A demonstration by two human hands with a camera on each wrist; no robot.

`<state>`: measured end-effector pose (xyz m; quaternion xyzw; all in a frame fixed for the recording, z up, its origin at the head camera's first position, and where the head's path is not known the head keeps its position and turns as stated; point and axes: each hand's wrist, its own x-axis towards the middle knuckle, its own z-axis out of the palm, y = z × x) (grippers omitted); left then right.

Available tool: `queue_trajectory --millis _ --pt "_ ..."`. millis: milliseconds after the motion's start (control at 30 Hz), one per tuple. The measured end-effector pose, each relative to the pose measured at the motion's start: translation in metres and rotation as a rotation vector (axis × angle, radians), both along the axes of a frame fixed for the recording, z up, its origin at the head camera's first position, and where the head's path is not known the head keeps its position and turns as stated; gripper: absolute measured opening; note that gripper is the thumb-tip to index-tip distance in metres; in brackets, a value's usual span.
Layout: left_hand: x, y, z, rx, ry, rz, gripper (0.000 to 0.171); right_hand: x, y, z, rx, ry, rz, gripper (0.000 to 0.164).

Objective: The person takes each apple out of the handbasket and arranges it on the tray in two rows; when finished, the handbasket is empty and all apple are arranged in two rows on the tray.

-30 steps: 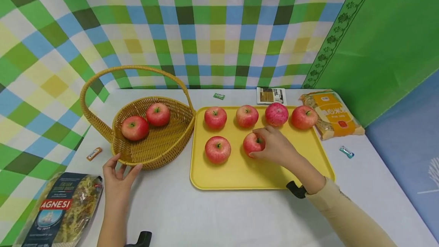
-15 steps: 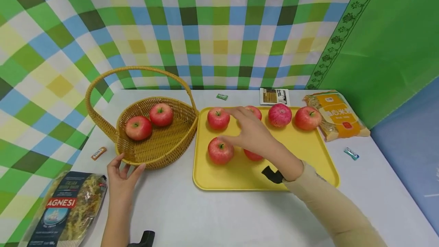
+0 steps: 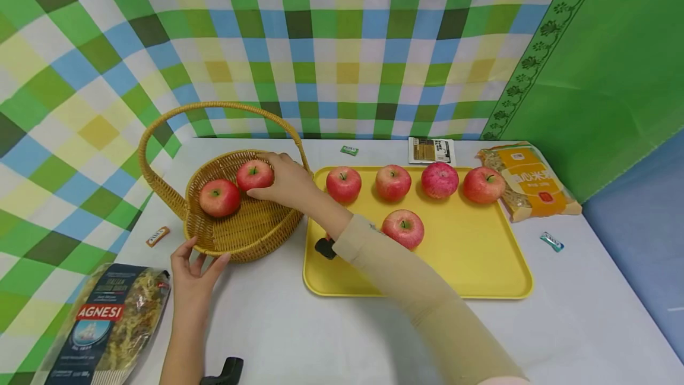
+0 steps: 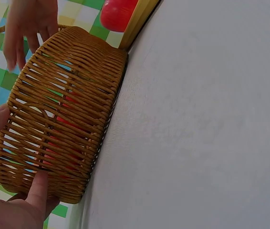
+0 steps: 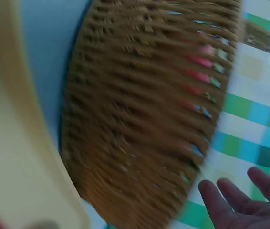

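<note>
My right hand (image 3: 291, 183) is over the wicker basket (image 3: 280, 233), its thumb and fingers spread beside the rear apple (image 3: 255, 174). In the right wrist view its fingers (image 5: 216, 198) are apart, with nothing between them. A second apple (image 3: 219, 198) lies to the left in the basket. My left hand (image 3: 195, 275) touches the basket's near rim with loosely spread fingers; one finger (image 4: 38, 188) rests against the woven side. On the yellow tray (image 3: 470, 260) is a back row of several red fruits, with one apple (image 3: 403, 229) in front. My right forearm mostly hides another apple there.
The basket's tall handle (image 3: 221, 104) arches behind my right hand. An AGNESI pasta bag (image 3: 101, 325) lies at front left and an orange food bag (image 3: 529, 180) at back right. A white-and-brown packet (image 3: 431, 151) and small wrapped sweets (image 3: 350, 150) lie around the tray.
My right hand has let go of an apple on the tray and moved left, without it, over the basket. My left hand stays at the rim. The view has shifted slightly.
</note>
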<state>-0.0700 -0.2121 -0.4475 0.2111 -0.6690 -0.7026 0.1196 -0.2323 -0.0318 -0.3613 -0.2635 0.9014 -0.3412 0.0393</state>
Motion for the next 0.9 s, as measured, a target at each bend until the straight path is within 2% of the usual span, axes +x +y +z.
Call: queue_trajectory --millis 267,400,600,767,900 --pt "0.0 -0.001 0.0 0.001 0.011 0.007 0.07 -0.023 -0.042 -0.026 0.047 -0.082 -0.13 0.076" --pt "0.0 0.0 -0.002 -0.005 0.008 0.002 0.071 -0.031 -0.053 -0.039 0.096 -0.098 -0.174 0.078" --pt "-0.002 -0.001 -0.003 -0.001 0.009 -0.008 0.073 -0.04 -0.062 -0.053 0.112 -0.099 -0.219 0.082" --pt "-0.002 0.0 -0.004 0.019 0.02 -0.011 0.071 -0.04 -0.061 -0.05 0.13 -0.087 -0.217 0.084" --pt "0.0 0.0 -0.002 0.024 0.022 -0.002 0.071 -0.03 -0.055 -0.032 0.114 -0.024 -0.141 0.086"
